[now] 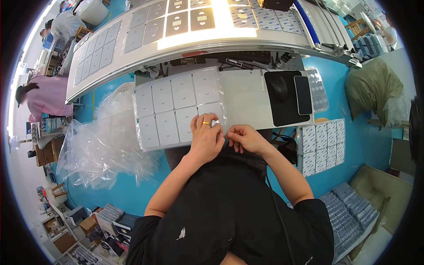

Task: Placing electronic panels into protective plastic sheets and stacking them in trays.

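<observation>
A clear film sheet of light grey rounded panels (164,128), each marked with small chevrons, lies at a slant on the worktop. My left hand (205,140), a gold ring on one finger, rests over the sheet's near right panel. Its fingers are bent, with thumb and forefinger close together; what is between them is too small to make out. Just right of that corner, my right hand (248,140) is closed in a pinch beside the film's edge. Its fingertips hide whatever they hold.
A black mouse (278,88) and a phone (303,95) lie on a dark pad at right. Beyond runs a long bench (145,55) bearing more panel sheets. Crumpled clear film (106,145) heaps at left. Another sheet (321,145) with patterned panels lies at right. A person in pink (51,97) sits far left.
</observation>
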Tool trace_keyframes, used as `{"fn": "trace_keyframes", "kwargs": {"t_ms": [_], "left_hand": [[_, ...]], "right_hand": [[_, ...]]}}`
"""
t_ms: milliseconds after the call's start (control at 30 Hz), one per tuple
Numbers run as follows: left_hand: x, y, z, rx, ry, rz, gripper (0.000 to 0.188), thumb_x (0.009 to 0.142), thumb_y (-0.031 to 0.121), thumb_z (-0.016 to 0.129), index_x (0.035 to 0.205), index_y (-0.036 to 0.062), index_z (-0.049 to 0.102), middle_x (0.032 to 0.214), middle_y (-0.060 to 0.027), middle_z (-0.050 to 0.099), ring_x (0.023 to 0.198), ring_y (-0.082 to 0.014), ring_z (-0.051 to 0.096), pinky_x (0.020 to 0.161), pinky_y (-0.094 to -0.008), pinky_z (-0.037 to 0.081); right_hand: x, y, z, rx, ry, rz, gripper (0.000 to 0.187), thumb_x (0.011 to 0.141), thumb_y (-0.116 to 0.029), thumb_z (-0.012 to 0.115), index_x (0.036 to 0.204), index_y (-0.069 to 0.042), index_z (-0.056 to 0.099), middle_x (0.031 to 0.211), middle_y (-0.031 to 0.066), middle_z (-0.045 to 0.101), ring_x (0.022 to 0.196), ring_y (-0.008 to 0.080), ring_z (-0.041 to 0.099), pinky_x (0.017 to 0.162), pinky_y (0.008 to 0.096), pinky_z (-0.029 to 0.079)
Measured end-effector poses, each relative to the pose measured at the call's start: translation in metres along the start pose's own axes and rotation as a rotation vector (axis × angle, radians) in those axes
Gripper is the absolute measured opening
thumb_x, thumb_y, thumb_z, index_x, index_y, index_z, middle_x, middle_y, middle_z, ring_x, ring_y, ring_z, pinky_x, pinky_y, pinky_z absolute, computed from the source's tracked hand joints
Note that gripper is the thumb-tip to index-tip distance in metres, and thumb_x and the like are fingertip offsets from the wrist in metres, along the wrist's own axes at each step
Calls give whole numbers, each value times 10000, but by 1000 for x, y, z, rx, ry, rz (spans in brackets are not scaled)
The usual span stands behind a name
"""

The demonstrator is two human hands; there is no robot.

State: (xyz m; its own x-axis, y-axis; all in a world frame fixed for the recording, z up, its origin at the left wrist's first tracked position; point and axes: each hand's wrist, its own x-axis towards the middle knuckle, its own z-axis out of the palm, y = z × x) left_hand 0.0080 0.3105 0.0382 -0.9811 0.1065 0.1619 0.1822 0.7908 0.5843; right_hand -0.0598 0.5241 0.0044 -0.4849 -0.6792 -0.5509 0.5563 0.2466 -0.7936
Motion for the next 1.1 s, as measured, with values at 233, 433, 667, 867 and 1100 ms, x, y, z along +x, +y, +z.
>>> {"fn": "trace_keyframes", "kwargs": {"t_ms": [233,433,667,867,1100], "left_hand": [[5,-12,-1,-21,31,-54,86,922,113,721,965,42,699,1228,-128,599,1221,-359,531,1126,-545,339],[3,-3,-7,3,12,38,100,925,136,764,974,71,705,1194,-122,592,1216,-359,522,1130,-547,333],[-3,-12,2,-109,67,14,96,918,97,747,941,61,661,1180,-133,588,1221,-375,517,1124,-537,350],[-6,-21,1,-276,107,-30,135,934,27,665,879,42,542,1132,-139,595,1159,-362,526,1052,-459,397],[-5,-21,-3,-332,105,-34,122,954,15,615,892,28,511,1127,-147,598,1143,-352,519,1036,-426,416]], "right_hand": [[-2,-1,1,-39,27,5,211,1114,-206,633,1066,-11,699,857,67,741,645,126,688,536,262,534],[2,-4,3,-36,25,10,226,1103,-216,656,1064,0,709,882,91,767,658,137,710,541,265,546],[4,-2,6,-40,51,-6,258,1104,-248,677,1044,0,711,853,82,761,648,126,696,543,261,541],[-1,-12,9,-130,62,-55,221,1100,-212,673,1034,-4,707,829,55,741,634,103,658,541,259,514],[3,-27,12,-157,68,-182,181,1086,-179,686,1042,-4,696,770,16,661,606,73,556,571,256,452]]}}
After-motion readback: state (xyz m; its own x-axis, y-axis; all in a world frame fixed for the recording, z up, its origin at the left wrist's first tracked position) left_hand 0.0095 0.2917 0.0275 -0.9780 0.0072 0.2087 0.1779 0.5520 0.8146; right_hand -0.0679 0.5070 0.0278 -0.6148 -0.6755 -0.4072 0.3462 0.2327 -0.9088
